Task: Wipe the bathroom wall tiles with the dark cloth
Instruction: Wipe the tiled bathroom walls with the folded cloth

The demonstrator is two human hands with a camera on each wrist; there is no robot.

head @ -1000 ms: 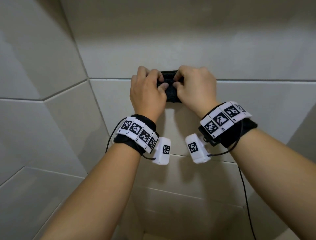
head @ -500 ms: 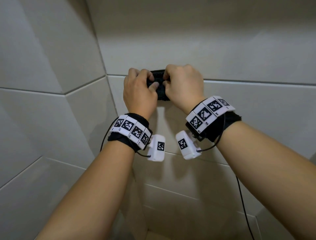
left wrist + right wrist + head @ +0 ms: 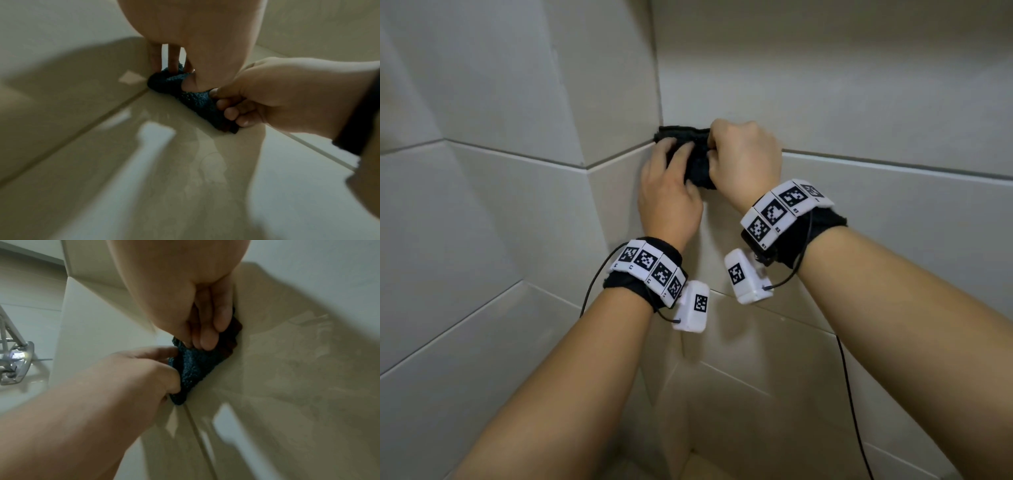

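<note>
The dark cloth (image 3: 690, 156) is bunched against the beige wall tiles (image 3: 876, 240), right in the corner where the back wall meets the left wall (image 3: 500, 212), on a horizontal grout line. My left hand (image 3: 674, 161) lies over the cloth's left and lower part, fingers on top and thumb at its bottom edge. My right hand (image 3: 714, 150) grips the cloth's right end with curled fingers. In the left wrist view my left hand (image 3: 180, 76) pushes the cloth (image 3: 197, 100) into the corner while the right hand (image 3: 232, 107) clutches it. The right wrist view shows the right hand (image 3: 205, 342), the cloth (image 3: 191, 366) and the left hand (image 3: 174, 369).
A chrome fixture (image 3: 16, 363) is mounted on the tiles further along the left wall. A black cable (image 3: 849, 394) hangs from my right wrist. Glossy tiles continue below and to the right.
Both hands slid the cloth left along the grout line into the wall corner. My left hand now sits lower on the cloth.
</note>
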